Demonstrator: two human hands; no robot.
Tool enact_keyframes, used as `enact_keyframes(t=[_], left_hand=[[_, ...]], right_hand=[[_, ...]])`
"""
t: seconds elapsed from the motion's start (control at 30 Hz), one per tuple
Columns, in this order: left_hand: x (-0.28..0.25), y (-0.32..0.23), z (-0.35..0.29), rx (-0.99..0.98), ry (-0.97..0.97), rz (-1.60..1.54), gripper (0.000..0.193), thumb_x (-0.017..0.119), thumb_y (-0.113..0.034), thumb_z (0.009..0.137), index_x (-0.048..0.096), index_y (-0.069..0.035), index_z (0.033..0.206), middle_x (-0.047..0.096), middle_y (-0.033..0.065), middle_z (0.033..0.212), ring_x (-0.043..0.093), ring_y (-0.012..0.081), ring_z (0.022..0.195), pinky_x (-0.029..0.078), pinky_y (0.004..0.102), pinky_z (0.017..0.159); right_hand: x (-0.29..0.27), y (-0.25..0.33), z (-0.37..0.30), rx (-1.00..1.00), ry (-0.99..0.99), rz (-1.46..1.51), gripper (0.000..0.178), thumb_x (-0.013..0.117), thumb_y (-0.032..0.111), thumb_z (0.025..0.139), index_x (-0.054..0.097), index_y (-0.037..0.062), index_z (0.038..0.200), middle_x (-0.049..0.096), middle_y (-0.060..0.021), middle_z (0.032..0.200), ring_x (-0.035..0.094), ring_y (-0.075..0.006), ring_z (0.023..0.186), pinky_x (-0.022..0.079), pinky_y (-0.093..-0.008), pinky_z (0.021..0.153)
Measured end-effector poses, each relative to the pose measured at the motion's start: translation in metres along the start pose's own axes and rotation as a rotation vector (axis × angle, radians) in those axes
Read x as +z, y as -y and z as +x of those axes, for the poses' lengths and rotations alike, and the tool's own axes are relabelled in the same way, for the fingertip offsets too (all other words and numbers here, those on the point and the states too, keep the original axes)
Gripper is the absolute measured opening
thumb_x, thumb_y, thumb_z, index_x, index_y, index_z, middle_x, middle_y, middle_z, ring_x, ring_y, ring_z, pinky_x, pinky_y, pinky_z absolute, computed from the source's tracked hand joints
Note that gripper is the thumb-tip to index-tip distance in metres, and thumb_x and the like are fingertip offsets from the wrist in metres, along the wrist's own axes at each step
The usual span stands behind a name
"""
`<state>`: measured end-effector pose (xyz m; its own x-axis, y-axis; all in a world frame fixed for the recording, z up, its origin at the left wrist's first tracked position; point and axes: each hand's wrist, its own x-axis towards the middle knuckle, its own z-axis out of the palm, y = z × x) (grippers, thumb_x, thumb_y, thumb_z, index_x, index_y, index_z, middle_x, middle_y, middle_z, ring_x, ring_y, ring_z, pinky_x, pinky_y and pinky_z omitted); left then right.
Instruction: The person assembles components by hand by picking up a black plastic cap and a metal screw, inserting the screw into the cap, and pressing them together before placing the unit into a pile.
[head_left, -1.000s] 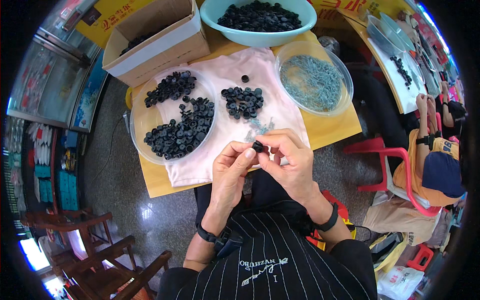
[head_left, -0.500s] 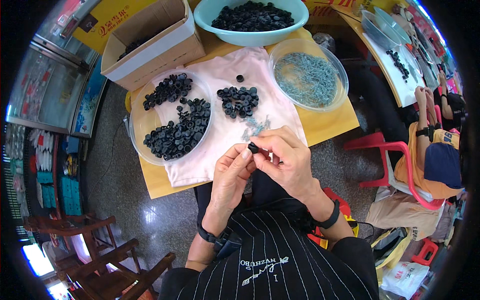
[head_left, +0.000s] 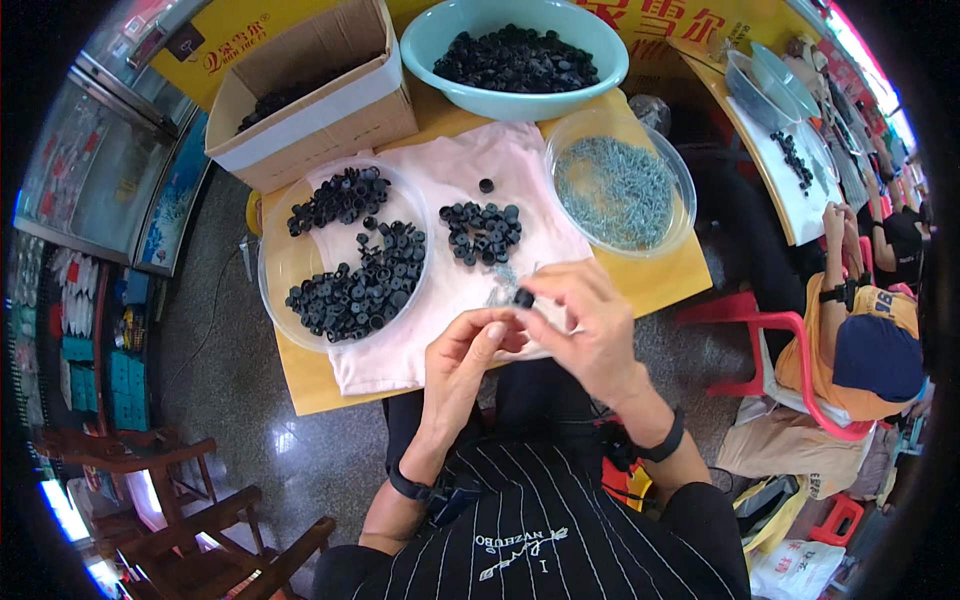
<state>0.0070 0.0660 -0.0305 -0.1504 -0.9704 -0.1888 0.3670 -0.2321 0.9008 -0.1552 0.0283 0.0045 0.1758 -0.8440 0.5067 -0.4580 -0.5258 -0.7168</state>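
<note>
My right hand [head_left: 590, 325] pinches a small round black plastic cap [head_left: 523, 298] between thumb and fingertips, above the near edge of the pink cloth [head_left: 400, 375]. Close beside it on the left, my left hand [head_left: 462, 358] has its fingers curled and the thumb against them; whether something small sits inside is hidden. Just beyond my hands lies a little heap of grey metal screws [head_left: 500, 285], partly covered by my right fingers. A pile of black caps [head_left: 480, 235] rests farther back on the cloth, with one loose cap [head_left: 486, 186] behind it.
Two clear round trays flank the cloth: the left tray [head_left: 268, 285] holds black parts, the right tray [head_left: 688, 215] grey screws. Behind stand a cardboard box [head_left: 310, 130] and a pale blue basin [head_left: 510, 100] of black parts. A person sits on a red chair [head_left: 770, 318] at right.
My hands have come apart slightly. The right hand has lifted the black cap away from the left fingertips, up and to the right. The view has shifted a little.
</note>
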Motion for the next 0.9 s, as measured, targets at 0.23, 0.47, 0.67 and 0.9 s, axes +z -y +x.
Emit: enact_keyframes(t=[0.23, 0.47, 0.67, 0.9], left_hand=[[-0.012, 0.008, 0.007, 0.044, -0.155, 0.251, 0.017, 0.058, -0.012, 0.093, 0.062, 0.001, 0.103, 0.065, 0.0040, 0.090, 0.057, 0.0060, 0.075, 0.048, 0.0183, 0.067], [-0.010, 0.015, 0.013, 0.099, -0.147, 0.309, 0.012, 0.062, -0.005, 0.089, 0.066, 0.002, 0.098, 0.061, 0.0010, 0.080, 0.055, 0.0043, 0.069, 0.044, 0.0177, 0.061], [-0.018, 0.014, 0.005, 0.090, -0.147, 0.433, 0.012, 0.059, -0.006, 0.092, 0.064, 0.001, 0.100, 0.063, 0.0023, 0.084, 0.057, 0.0049, 0.068, 0.047, 0.0173, 0.061], [-0.018, 0.015, 0.008, 0.137, -0.148, 0.378, 0.013, 0.061, -0.005, 0.090, 0.066, 0.002, 0.099, 0.062, 0.0017, 0.082, 0.055, 0.0046, 0.066, 0.044, 0.0186, 0.059]], right_hand=[[-0.032, -0.049, 0.109, -0.073, -0.153, -0.311, 0.021, 0.069, 0.018, 0.080, 0.064, 0.0012, 0.090, 0.062, -0.0101, 0.082, 0.058, -0.0257, 0.073, 0.046, -0.0344, 0.068], [-0.029, -0.066, 0.159, -0.020, -0.188, -0.341, 0.019, 0.069, 0.016, 0.077, 0.063, 0.0016, 0.088, 0.061, -0.0091, 0.079, 0.057, -0.0217, 0.068, 0.045, -0.0327, 0.061], [0.003, -0.027, 0.100, -0.189, -0.033, -0.146, 0.020, 0.072, 0.005, 0.068, 0.061, 0.0024, 0.084, 0.059, -0.0083, 0.078, 0.055, -0.0225, 0.069, 0.046, -0.0323, 0.057], [0.015, -0.023, 0.055, -0.164, 0.011, -0.046, 0.022, 0.074, -0.001, 0.065, 0.061, 0.0023, 0.083, 0.061, -0.0077, 0.080, 0.052, -0.0188, 0.063, 0.042, -0.0291, 0.052]])
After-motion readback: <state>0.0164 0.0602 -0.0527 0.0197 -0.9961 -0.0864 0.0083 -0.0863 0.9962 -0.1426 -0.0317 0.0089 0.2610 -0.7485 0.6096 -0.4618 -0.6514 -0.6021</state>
